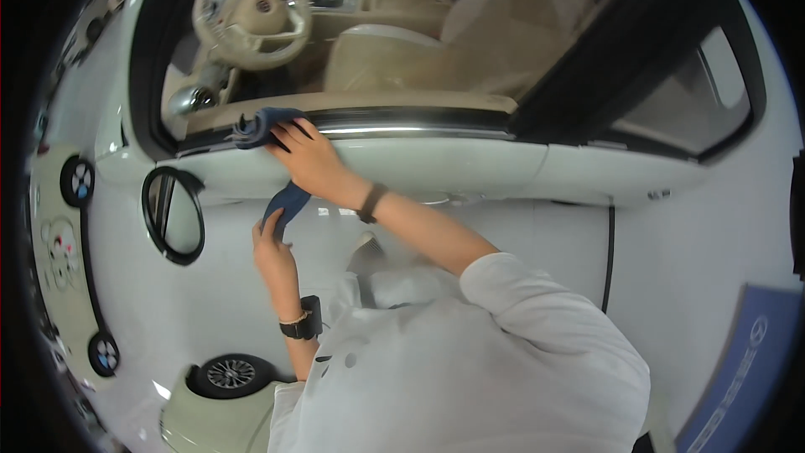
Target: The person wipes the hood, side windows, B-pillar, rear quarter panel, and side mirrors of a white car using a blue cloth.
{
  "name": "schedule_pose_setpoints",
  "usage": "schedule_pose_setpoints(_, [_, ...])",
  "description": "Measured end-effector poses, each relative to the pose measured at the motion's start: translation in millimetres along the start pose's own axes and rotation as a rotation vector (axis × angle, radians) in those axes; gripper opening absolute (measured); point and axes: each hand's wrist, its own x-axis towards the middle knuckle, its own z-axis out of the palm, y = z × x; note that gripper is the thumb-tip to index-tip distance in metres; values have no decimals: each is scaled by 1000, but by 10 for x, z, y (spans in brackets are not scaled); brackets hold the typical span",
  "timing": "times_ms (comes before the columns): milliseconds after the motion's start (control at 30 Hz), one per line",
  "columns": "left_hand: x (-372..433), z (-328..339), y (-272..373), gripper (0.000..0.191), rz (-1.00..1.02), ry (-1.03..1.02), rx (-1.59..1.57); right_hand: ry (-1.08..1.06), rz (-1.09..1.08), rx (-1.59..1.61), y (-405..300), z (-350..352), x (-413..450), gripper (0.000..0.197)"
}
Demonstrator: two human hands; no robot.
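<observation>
My right hand (317, 163) presses a bunched dark blue cloth (270, 126) onto the window sill of a pale green car door (427, 163). Below it, my left hand (275, 258) grips the hanging end of the same cloth between thumb and fingers, away from the door panel. Beside the cloth runs the chrome window trim (415, 131). The side window stands open or is clear glass; I cannot tell which. Left of my hands, the black-rimmed side mirror (182, 226) sticks out from the door.
Inside the car are a beige steering wheel (258, 12) and beige seats (383, 60), apparently under clear plastic. A second car's front wheel (231, 375) is close by my left arm. Another light car (60, 251) stands at far left. A blue panel (742, 371) bearing writing lies at lower right.
</observation>
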Motion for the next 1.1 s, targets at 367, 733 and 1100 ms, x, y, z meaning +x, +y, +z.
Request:
schedule_pose_setpoints(367, [-376,1437,1635,40,721,-421,-280,49,504,-566,806,-2235,-1981,45])
schedule_pose_setpoints(733, [-411,1442,1775,38,575,-446,-265,243,581,-425,865,-2465,-2301,62])
schedule_pose_setpoints(1100, [-114,397,-149,44,167,33,-247,80,291,-24,269,-829,-785,54])
